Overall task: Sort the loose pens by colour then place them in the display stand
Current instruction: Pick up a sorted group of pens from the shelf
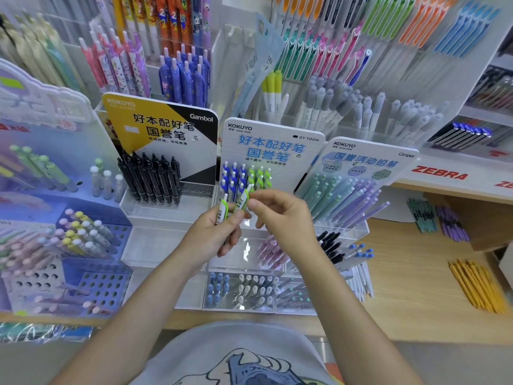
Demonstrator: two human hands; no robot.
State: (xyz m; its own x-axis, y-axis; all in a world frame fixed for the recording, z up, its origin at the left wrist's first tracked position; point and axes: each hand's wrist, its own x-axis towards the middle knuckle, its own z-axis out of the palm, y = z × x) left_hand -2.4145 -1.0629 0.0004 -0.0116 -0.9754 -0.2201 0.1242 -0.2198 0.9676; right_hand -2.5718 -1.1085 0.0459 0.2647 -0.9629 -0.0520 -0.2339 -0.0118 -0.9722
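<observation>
My left hand grips a white pen with a green clip, upright in its fist. A second green-and-white pen leans beside it; my right hand pinches this one near its top while its lower end stays in my left hand. Both hands hover just in front of the clear Kokuyo display stand, whose slots hold blue-clip pens on the left and green-clip pens on the right.
A stand of black pens is to the left, a stand of mint and purple pencils to the right. Trays of pastel pens lie below my hands. Yellow pens lie on the wooden shelf at right.
</observation>
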